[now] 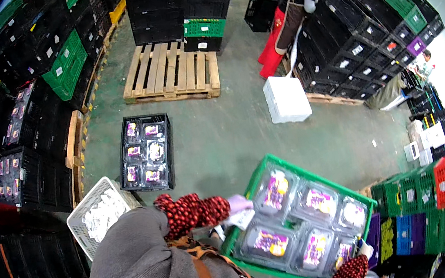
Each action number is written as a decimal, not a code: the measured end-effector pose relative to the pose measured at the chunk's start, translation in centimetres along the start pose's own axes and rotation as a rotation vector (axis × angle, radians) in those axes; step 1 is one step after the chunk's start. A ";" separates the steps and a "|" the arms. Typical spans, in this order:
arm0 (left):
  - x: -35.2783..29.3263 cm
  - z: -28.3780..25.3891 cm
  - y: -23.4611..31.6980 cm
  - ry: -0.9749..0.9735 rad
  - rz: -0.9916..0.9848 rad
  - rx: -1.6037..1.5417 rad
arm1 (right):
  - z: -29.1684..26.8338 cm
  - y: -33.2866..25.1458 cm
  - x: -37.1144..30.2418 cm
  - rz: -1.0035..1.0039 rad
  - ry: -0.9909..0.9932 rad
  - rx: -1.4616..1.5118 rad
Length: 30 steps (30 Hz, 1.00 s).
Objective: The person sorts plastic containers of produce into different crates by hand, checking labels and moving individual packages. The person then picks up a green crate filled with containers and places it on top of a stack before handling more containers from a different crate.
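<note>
A green plastic crate (266,162) is held tilted in front of me, carrying several clear lidded punnets (320,202) with purple, white and yellow labels. My left hand (238,203), in a pale glove, is closed at the crate's left rim. White slips (242,219) show right below its fingers; whether the hand pinches them too is unclear. On the crate's right side, my right hand (364,248) grips the near corner, its fingers partly hidden. Both forearms wear red-and-black patterned sleeves.
On the floor ahead stands a black crate (169,148) of punnets, beside a white basket (78,222) of crumpled white slips. Farther off are a wooden pallet (174,95), a white box (286,99), and a person (290,15) by stacked black crates (337,49). Crate stacks (413,189) flank me.
</note>
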State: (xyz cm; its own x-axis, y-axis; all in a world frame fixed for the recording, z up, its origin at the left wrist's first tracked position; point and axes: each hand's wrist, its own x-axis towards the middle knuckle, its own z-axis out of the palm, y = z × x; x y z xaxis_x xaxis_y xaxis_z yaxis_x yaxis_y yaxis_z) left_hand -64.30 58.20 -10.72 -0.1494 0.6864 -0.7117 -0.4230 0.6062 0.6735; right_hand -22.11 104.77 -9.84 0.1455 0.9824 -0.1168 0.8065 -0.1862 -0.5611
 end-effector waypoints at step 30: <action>-26.9 -68.4 43.6 1.025 1.254 0.531 | 38.6 -119.1 -25.0 -1.205 -1.260 0.544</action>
State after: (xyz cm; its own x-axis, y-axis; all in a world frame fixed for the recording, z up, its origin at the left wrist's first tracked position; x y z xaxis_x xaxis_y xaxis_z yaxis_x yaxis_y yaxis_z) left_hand -139.82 38.71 24.12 -0.6952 0.4194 0.5838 0.6845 0.1382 0.7158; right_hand -143.87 101.93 28.26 -0.9844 0.0224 0.1745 -0.1599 0.2994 -0.9406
